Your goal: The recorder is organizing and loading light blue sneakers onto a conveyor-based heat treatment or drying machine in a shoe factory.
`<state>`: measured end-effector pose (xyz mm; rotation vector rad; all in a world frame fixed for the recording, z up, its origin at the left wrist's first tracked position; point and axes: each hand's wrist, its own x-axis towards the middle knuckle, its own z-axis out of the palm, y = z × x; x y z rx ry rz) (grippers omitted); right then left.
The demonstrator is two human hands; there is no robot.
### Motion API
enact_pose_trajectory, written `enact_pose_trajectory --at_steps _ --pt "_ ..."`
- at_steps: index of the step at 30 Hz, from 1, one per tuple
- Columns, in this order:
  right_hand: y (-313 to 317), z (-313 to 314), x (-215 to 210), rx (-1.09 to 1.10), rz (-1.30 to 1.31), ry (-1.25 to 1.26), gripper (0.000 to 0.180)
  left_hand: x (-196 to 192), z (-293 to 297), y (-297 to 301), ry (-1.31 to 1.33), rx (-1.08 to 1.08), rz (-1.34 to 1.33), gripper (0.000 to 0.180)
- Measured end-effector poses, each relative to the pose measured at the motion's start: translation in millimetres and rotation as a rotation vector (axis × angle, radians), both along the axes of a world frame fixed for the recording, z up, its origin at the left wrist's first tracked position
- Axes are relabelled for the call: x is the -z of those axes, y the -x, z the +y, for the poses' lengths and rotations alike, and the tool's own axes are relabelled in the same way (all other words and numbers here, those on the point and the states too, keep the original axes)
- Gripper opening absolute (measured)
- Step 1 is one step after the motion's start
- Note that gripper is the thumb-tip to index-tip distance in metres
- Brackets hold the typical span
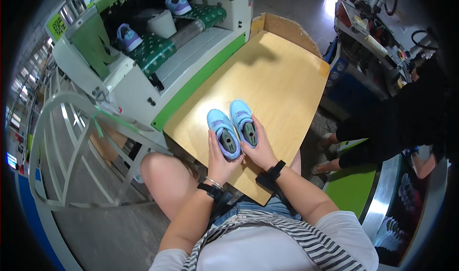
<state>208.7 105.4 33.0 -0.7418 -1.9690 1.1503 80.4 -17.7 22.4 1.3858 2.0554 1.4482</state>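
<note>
Two light blue shoes with purple trim and dark forms inside sit side by side over the wooden board, toes pointing away from me. My left hand [221, 162] is wrapped round the heel and outer side of the left shoe [218, 120]. Round the heel and outer side of the right shoe [239, 110] my right hand [260, 149] is closed. The two heels are close together between my hands. Whether the soles rest on the board or hang just above it I cannot tell.
The wooden board [287, 75] spans the space before me. Beyond it, a machine with a green studded conveyor [155, 51] carries a shoe [129, 37] and another shoe [178, 5]. A white metal guard [71, 99] stands left. At right, a person in dark clothes [382, 123] stands near machinery.
</note>
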Motion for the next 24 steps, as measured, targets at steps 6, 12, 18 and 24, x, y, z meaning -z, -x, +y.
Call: enact_pose_trajectory --at_steps 6,12,18,24 --pt "-2.0 0.6 0.0 0.008 0.029 -0.016 0.083 3.5 0.3 0.1 0.018 0.008 -0.013 0.131" --pt "-1.2 0.5 0.5 0.004 -0.019 -0.021 0.085 1.9 -1.4 1.6 0.035 0.002 -0.013 0.130" --pt "-1.9 0.3 0.8 0.005 -0.005 -0.019 0.087 -0.7 -0.3 1.9 0.021 0.010 0.017 0.132" --pt "-1.3 0.1 3.8 0.009 -0.014 -0.027 0.088 -1.2 -3.7 1.9 0.047 0.003 0.031 0.132"
